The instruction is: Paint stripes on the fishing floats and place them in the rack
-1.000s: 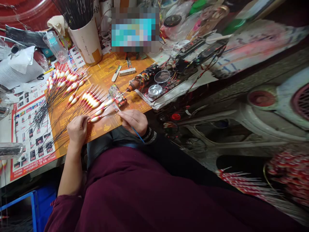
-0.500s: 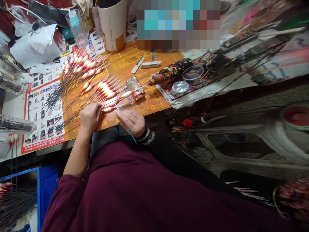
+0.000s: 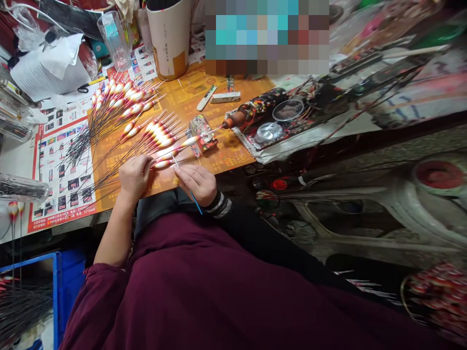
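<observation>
Pinched in the fingers of my left hand [image 3: 134,175] is a fishing float [image 3: 162,165], white with red and yellow ends, near the table's front edge. My right hand [image 3: 200,183] grips a thin stick [image 3: 196,202], blue at its lower end and pale at the top; the pale tip is close to the float, and I cannot tell whether they touch. Just beyond lies a row of similar floats [image 3: 159,133]. One more float [image 3: 190,141] points toward a paint-spattered block [image 3: 203,127]. Farther left, a larger bunch of floats [image 3: 122,92] rests with dark stems toward me.
A paint-crusted tool with a wooden end [image 3: 233,120] lies right, beside a small clear dish [image 3: 270,131]. Behind stand a white bucket [image 3: 170,36] and a glass mug [image 3: 116,41]. A blue crate [image 3: 69,282] holds dark stems at lower left. A plastic chair [image 3: 365,209] is at right.
The whole view has shifted slightly to the left. Both hands keep nearly the same pose, still on the float and the thin stick.
</observation>
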Motion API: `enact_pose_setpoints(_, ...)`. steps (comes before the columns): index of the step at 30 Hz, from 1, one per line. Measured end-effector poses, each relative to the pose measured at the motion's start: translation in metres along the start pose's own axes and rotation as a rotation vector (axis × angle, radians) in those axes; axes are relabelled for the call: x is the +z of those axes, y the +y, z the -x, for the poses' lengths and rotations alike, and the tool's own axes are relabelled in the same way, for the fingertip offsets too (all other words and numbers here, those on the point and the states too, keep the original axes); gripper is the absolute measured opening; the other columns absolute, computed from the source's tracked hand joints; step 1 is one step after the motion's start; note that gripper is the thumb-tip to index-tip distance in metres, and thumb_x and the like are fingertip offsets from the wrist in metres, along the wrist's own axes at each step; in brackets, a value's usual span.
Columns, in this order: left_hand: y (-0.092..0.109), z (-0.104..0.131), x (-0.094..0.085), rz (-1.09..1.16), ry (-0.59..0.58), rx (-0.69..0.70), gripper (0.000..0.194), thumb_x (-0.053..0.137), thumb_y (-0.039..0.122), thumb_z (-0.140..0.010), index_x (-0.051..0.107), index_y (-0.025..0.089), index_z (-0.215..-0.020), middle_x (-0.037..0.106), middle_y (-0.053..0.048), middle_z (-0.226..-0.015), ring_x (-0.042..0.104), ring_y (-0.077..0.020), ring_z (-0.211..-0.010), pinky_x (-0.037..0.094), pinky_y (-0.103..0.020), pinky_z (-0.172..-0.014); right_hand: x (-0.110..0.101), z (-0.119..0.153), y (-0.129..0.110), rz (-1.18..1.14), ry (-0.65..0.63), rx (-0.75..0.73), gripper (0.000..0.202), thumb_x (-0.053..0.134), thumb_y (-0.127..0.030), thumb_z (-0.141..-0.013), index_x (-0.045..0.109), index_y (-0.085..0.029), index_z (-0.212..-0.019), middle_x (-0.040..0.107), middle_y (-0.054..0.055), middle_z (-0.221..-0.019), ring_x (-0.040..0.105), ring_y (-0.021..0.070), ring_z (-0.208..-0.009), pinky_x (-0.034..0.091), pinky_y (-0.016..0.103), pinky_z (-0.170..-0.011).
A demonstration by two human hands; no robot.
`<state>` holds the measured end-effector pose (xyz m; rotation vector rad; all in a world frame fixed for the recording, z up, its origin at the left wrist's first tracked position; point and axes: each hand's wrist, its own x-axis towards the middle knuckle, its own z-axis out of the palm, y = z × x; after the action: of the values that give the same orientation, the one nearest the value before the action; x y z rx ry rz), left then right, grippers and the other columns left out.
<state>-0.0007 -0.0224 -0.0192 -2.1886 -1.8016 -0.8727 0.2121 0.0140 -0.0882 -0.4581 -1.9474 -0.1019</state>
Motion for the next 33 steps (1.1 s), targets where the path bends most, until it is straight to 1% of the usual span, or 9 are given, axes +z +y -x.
enact_pose_setpoints(3, 0.001, 0.000, -0.001, 0.003, -0.011, -0.008, 0.032, 0.048, 0.041, -0.103, 0.067, 0.020, -0.088, 0.074, -0.005, -0.085, 0.068, -0.0161, -0.078, 0.046, -0.027, -0.073, 0.001, 0.001, 0.000, -0.045, 0.022, 0.008, 0.048, 0.061, -0.013, -0.093, 0.054, -0.013, -0.141, 0.074, 0.013, -0.111, 0.069, 0.0210, -0.106, 0.061, 0.036, -0.090)
enact_pose_setpoints(5, 0.002, -0.001, -0.002, 0.004, -0.025, -0.021, 0.033, 0.047, 0.042, -0.103, 0.067, 0.020, -0.088, 0.075, -0.005, -0.085, 0.068, -0.0165, -0.079, 0.046, -0.028, -0.073, 0.002, 0.002, 0.001, -0.045, 0.023, 0.010, 0.049, 0.061, -0.013, -0.093, 0.054, -0.014, -0.141, 0.074, 0.013, -0.111, 0.070, 0.0211, -0.105, 0.062, 0.036, -0.090)
enact_pose_setpoints(9, 0.002, -0.001, -0.002, -0.001, -0.038, -0.044, 0.034, 0.047, 0.043, -0.103, 0.068, 0.020, -0.088, 0.075, -0.005, -0.086, 0.068, -0.0169, -0.080, 0.046, -0.028, -0.074, 0.003, 0.007, 0.002, -0.085, 0.000, 0.044, 0.042, 0.059, -0.016, -0.095, 0.058, -0.015, -0.137, 0.074, 0.013, -0.112, 0.070, 0.0210, -0.108, 0.062, 0.037, -0.092)
enact_pose_setpoints(13, 0.002, -0.001, -0.002, 0.008, -0.046, -0.047, 0.033, 0.047, 0.042, -0.103, 0.068, 0.020, -0.088, 0.075, -0.006, -0.086, 0.068, -0.0174, -0.080, 0.046, -0.028, -0.074, 0.002, 0.011, 0.003, -0.005, -0.069, 0.063, 0.033, 0.054, -0.018, -0.097, 0.063, -0.014, -0.129, 0.074, 0.013, -0.110, 0.070, 0.0211, -0.105, 0.062, 0.037, -0.090)
enact_pose_setpoints(15, 0.002, -0.001, -0.002, 0.023, -0.047, -0.049, 0.034, 0.047, 0.042, -0.103, 0.067, 0.020, -0.088, 0.075, -0.006, -0.087, 0.068, -0.0175, -0.080, 0.046, -0.028, -0.075, 0.002, 0.010, 0.002, 0.017, -0.086, 0.069, 0.032, 0.053, -0.019, -0.098, 0.064, -0.014, -0.128, 0.074, 0.013, -0.110, 0.070, 0.0206, -0.105, 0.062, 0.037, -0.089)
enact_pose_setpoints(20, 0.002, -0.001, -0.002, 0.025, -0.039, -0.050, 0.035, 0.047, 0.043, -0.103, 0.067, 0.020, -0.088, 0.075, -0.006, -0.087, 0.069, -0.0173, -0.081, 0.047, -0.028, -0.075, 0.003, 0.011, 0.002, 0.009, -0.020, 0.040, 0.038, 0.056, -0.016, -0.095, 0.060, -0.013, -0.133, 0.073, 0.014, -0.112, 0.070, 0.0209, -0.105, 0.061, 0.036, -0.090)
enact_pose_setpoints(25, 0.001, 0.000, -0.001, 0.034, -0.043, -0.058, 0.031, 0.049, 0.041, -0.103, 0.068, 0.021, -0.089, 0.075, -0.006, -0.088, 0.069, -0.0177, -0.081, 0.047, -0.028, -0.076, 0.005, 0.013, 0.002, -0.009, -0.067, 0.093, 0.037, 0.056, -0.018, -0.096, 0.061, -0.015, -0.133, 0.073, 0.014, -0.113, 0.071, 0.0220, -0.106, 0.062, 0.039, -0.091)
enact_pose_setpoints(30, 0.001, 0.000, 0.000, 0.029, -0.036, -0.051, 0.031, 0.049, 0.041, -0.103, 0.068, 0.021, -0.089, 0.076, -0.006, -0.088, 0.069, -0.0182, -0.082, 0.047, -0.029, -0.076, 0.003, 0.007, 0.001, 0.007, 0.012, 0.032, 0.045, 0.059, -0.015, -0.094, 0.055, -0.014, -0.140, 0.074, 0.014, -0.110, 0.071, 0.0219, -0.104, 0.063, 0.036, -0.089)
enact_pose_setpoints(33, 0.002, -0.001, -0.003, 0.019, -0.057, -0.056, 0.030, 0.049, 0.040, -0.102, 0.068, 0.021, -0.090, 0.076, -0.006, -0.089, 0.069, -0.0183, -0.083, 0.048, -0.029, -0.076, 0.002, 0.005, 0.000, -0.012, 0.028, 0.026, 0.048, 0.059, -0.014, -0.094, 0.054, -0.014, -0.142, 0.073, 0.014, -0.111, 0.071, 0.0214, -0.104, 0.062, 0.036, -0.089)
